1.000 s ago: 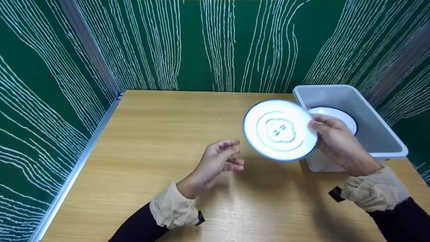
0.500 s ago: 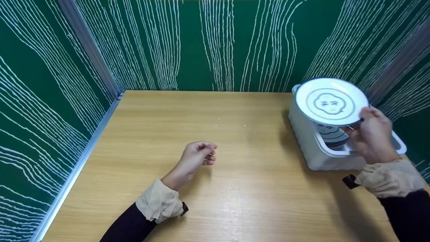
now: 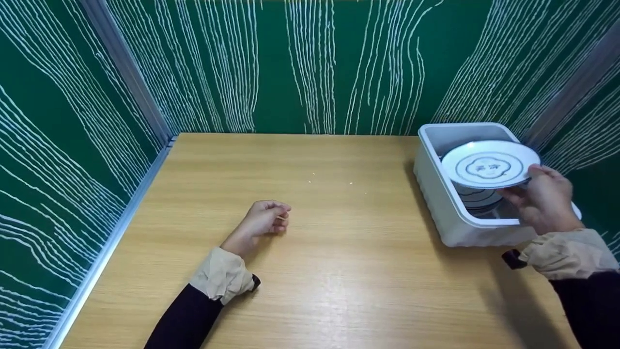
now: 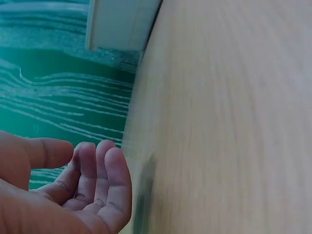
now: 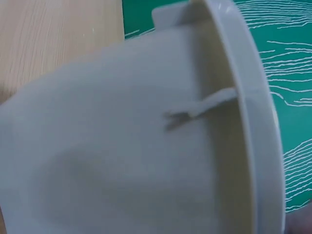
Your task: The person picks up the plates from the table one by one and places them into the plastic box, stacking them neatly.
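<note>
the right hand [image 3: 545, 196] grips a white plate [image 3: 489, 164] by its rim, held level above the grey tub [image 3: 438, 194] where another plate [image 3: 479, 199] already lies. the left hand [image 3: 264, 219] rests loosely curled on the table [image 3: 339, 271], holding nothing.

A round white ceramic plate [image 3: 490, 164] with a thin dark-blue rim, two blue rings and a scalloped blue medallion at its centre sits in my right hand [image 3: 545, 198], my fingers [image 3: 537, 170] pinching its near edge. It hangs face up, close to level, over the open top of a white rectangular plastic bin [image 3: 443, 203] that stands at the right end of the wooden surface [image 3: 339, 242]. Under it, inside the bin, lie more ringed white plates [image 3: 477, 198], partly hidden. My right wrist view shows only the bin's pale wall [image 5: 146, 122].
</note>
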The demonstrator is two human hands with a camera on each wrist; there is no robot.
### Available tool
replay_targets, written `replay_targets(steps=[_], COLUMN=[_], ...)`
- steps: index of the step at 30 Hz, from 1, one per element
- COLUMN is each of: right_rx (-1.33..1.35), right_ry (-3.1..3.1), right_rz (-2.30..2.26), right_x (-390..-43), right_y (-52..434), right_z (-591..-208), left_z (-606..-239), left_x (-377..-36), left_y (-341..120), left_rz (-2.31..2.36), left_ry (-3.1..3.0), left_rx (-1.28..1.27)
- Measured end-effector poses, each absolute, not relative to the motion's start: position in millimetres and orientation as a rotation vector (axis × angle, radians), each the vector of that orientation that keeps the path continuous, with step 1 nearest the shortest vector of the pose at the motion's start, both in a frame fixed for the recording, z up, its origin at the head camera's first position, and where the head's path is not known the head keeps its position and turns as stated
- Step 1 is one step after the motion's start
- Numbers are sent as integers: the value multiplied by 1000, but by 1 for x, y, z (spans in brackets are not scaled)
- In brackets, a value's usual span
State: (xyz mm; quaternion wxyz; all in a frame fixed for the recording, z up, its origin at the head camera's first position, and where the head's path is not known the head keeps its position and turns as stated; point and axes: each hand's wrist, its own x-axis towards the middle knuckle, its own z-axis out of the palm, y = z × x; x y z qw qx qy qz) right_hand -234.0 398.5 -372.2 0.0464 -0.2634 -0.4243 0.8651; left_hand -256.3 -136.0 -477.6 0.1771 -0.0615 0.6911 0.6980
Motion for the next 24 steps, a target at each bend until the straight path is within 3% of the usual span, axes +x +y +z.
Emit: replay_targets(steps=[24], right_rx=[-1015], right_ry=[-1540], right_rz=[2850], right_x=[-251], right_y=[414], right_z=[-370], left_z=[-494], left_x=[-271], left_y=[-140], left_rz=[1973], left_ry=[1983], left_rx=[-134])
